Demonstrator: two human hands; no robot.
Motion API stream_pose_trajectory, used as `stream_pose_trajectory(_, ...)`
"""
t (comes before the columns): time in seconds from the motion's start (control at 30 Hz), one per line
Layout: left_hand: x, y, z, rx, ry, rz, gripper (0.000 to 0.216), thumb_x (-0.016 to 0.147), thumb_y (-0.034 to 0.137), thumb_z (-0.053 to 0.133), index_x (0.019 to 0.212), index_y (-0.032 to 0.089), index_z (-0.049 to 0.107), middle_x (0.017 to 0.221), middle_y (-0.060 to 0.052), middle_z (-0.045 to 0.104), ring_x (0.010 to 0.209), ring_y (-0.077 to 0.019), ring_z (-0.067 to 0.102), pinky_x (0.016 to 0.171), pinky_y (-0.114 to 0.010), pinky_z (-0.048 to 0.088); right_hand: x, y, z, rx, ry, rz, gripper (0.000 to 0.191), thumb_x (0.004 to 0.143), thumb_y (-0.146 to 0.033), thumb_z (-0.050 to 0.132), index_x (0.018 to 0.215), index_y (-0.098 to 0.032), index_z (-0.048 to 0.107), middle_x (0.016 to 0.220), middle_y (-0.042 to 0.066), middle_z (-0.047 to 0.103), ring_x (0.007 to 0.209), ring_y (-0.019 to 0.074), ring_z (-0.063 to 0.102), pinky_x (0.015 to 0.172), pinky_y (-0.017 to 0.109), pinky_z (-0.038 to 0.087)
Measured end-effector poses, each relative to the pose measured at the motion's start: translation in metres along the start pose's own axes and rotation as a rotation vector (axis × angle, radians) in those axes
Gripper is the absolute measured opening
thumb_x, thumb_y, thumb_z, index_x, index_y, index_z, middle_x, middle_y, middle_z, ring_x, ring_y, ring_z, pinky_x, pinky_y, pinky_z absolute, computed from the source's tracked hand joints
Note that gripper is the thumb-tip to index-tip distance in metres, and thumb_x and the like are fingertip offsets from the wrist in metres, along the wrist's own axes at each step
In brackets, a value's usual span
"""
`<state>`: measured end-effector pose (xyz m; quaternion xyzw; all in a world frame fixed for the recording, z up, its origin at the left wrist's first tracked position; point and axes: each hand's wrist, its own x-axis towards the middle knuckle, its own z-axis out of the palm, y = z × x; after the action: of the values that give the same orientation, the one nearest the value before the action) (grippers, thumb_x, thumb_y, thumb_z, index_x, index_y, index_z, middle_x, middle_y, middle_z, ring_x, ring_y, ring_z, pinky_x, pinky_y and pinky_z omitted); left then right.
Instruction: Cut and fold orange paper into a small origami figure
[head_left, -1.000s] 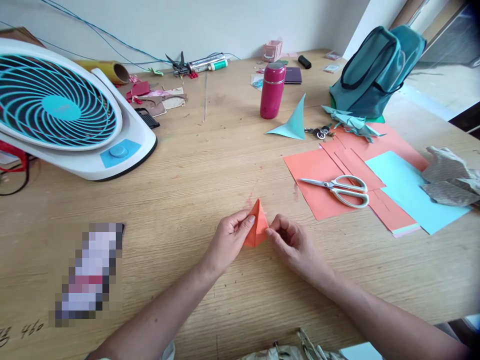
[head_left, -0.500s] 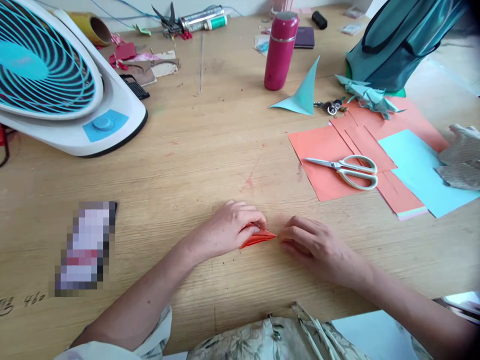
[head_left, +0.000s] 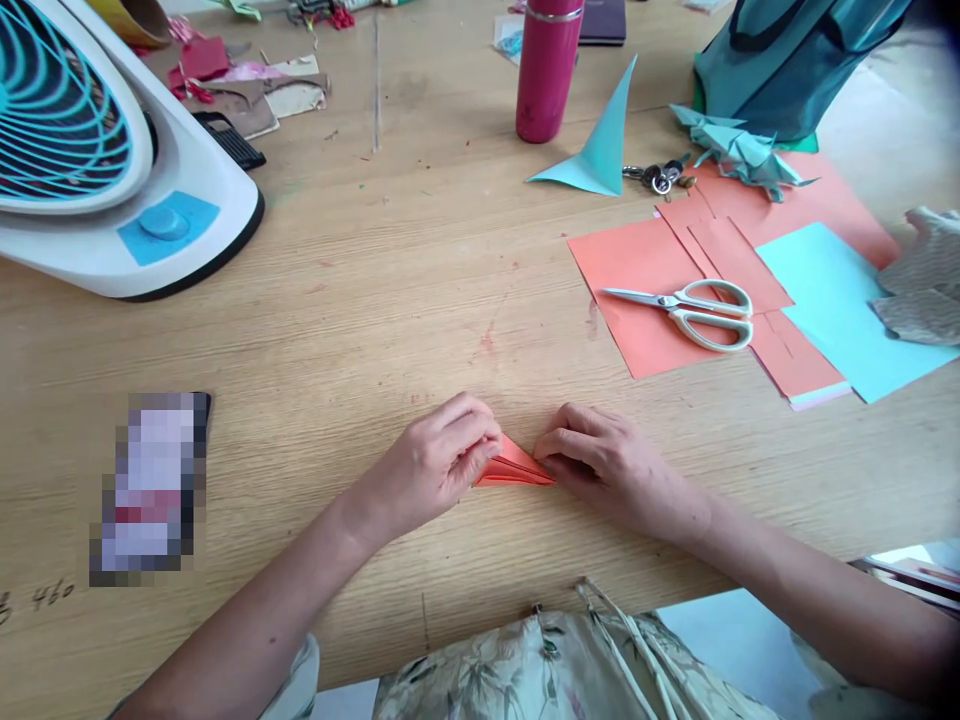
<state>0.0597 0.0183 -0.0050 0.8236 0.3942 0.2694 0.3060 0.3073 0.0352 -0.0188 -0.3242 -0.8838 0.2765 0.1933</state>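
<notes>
A small folded piece of orange paper [head_left: 515, 466] lies low over the wooden table, between my two hands. My left hand [head_left: 454, 450] pinches its left end, thumb and fingers pressed together. The fingers of my right hand [head_left: 600, 460] are closed on its pointed right end, and their tips partly cover it. Creased layers show along the side of the paper facing me. What the paper looks like beneath my fingers is hidden.
Scissors [head_left: 682, 313] rest on orange sheets [head_left: 637, 300] at the right, beside a light blue sheet [head_left: 862, 330]. Farther back are keys [head_left: 660, 180], a folded blue paper [head_left: 600, 150] and a magenta bottle [head_left: 547, 80]. A fan [head_left: 187, 230] and a blurred phone [head_left: 154, 480] are on the left.
My right hand has closed in on the paper's right tip, which it only neared before. More of the paper shows, its upper layer raised by my left hand. The view has tilted slightly down.
</notes>
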Motion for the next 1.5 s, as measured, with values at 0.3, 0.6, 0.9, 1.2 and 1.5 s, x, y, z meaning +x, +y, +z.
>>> stream_pose_trajectory(0.3,-0.007,0.006,0.005,0.169,-0.105,0.041,0.011,0.096,0.022,0.059,0.088,0.016,0.063,0.096,-0.007,0.061,0.092,-0.0190,0.057,0.086,-0.035,0.047,-0.005,0.002,-0.004,0.178,0.023,0.012,0.012,0.098,-0.015,0.054,0.097,-0.018,0.065,0.086,0.003,0.058,0.076,0.0136,0.053,0.068,0.027,0.039)
stream_pose_trajectory(0.6,-0.002,0.006,0.010,0.200,-0.075,0.003,0.017,0.093,0.012,0.056,0.076,0.016,0.057,0.089,-0.005,0.061,0.084,-0.0173,0.056,0.075,-0.031,0.046,-0.009,0.000,-0.008,0.118,-0.099,-0.002,0.010,0.096,-0.020,0.060,0.105,-0.022,0.066,0.093,0.003,0.061,0.083,0.0163,0.054,0.076,0.033,0.037)
stream_pose_trajectory(0.9,0.001,0.007,0.010,0.257,-0.088,0.006,0.016,0.091,0.011,0.056,0.076,0.016,0.056,0.087,-0.005,0.059,0.081,-0.0176,0.054,0.072,-0.030,0.046,-0.003,-0.009,-0.008,0.077,-0.112,0.072,0.009,0.090,-0.014,0.065,0.096,-0.020,0.066,0.088,0.002,0.058,0.082,0.0175,0.053,0.075,0.033,0.036)
stream_pose_trajectory(1.2,0.003,0.007,0.010,0.242,-0.098,0.000,0.017,0.090,0.009,0.056,0.075,0.017,0.053,0.086,-0.005,0.057,0.080,-0.0174,0.053,0.072,-0.031,0.046,-0.001,-0.014,-0.004,0.037,-0.094,0.125,0.011,0.093,-0.011,0.056,0.092,-0.019,0.064,0.085,0.003,0.056,0.079,0.0181,0.052,0.073,0.033,0.036)
stream_pose_trajectory(1.5,0.003,0.004,0.011,0.238,-0.097,0.023,0.018,0.090,0.010,0.056,0.074,0.017,0.052,0.086,-0.006,0.057,0.080,-0.0178,0.053,0.071,-0.030,0.046,-0.016,0.002,-0.015,0.020,-0.126,-0.107,0.024,0.099,-0.012,0.045,0.115,-0.018,0.063,0.097,0.009,0.061,0.084,0.0196,0.054,0.076,0.035,0.042)
